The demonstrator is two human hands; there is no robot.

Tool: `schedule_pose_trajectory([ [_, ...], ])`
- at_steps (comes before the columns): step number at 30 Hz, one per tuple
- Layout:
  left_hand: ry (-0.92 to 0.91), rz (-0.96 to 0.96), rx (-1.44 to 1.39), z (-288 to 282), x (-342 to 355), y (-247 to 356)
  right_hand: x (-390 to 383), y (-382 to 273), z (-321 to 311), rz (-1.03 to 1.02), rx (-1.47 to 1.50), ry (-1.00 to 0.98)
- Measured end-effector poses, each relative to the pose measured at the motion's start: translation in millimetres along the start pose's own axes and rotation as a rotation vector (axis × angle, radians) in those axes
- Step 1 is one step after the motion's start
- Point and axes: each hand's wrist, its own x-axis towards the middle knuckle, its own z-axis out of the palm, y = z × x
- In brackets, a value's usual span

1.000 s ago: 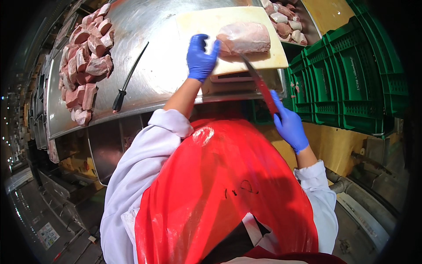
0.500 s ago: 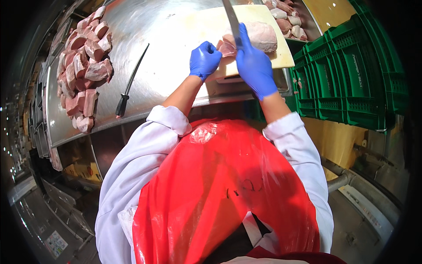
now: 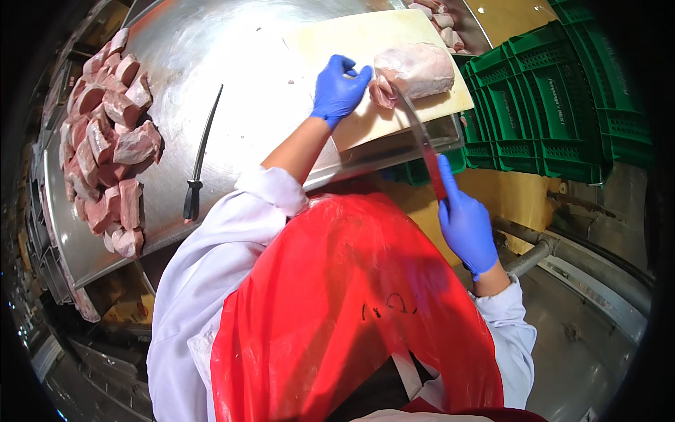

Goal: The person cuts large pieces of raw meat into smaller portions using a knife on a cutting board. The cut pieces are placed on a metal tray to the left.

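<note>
Meanwhile, the blue-gloved left hand point(image 3: 340, 90) pinches the near end of a pale meat cut point(image 3: 415, 70) lying on the cream cutting board point(image 3: 337, 42), as the right hand point(image 3: 464, 225) grips a red-handled knife point(image 3: 422, 141), its blade touching the meat.

Blue gloves are worn on the left hand point(image 3: 339, 90) and right hand point(image 3: 464, 224). A pale pink slab of raw meat point(image 3: 415, 70) is seen on a cream rectangular plastic cutting board point(image 3: 351, 42). A red-handled, steel-grey knife point(image 3: 422, 144) is noted. At nine o'clock, pink-and-white meat chunks point(image 3: 105, 141) are piled on the silver steel table point(image 3: 232, 105). A black sharpening steel point(image 3: 200, 158), plain glossy red apron point(image 3: 337, 309), white sleeves point(image 3: 232, 232) and dark green lattice-patterned crates point(image 3: 562, 98) are recorded.
</note>
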Motion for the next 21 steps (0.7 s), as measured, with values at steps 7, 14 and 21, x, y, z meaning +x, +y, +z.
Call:
schedule_pose_trajectory([
  [7, -0.178, 0.118, 0.337, 7.1, -20.5, 14.8, 90.3, -7.6, -3.1, 0.003, 0.284, 0.286],
  [14, -0.036, 0.274, 0.374, 17.3, -34.1, 3.5, 173.6, -21.2, 10.5, -0.182, -0.054, 0.189],
  [21, 0.131, 0.36, 0.53, 24.3, -47.0, -8.8, 110.6, -4.0, 9.5, -0.253, -0.346, -0.042],
])
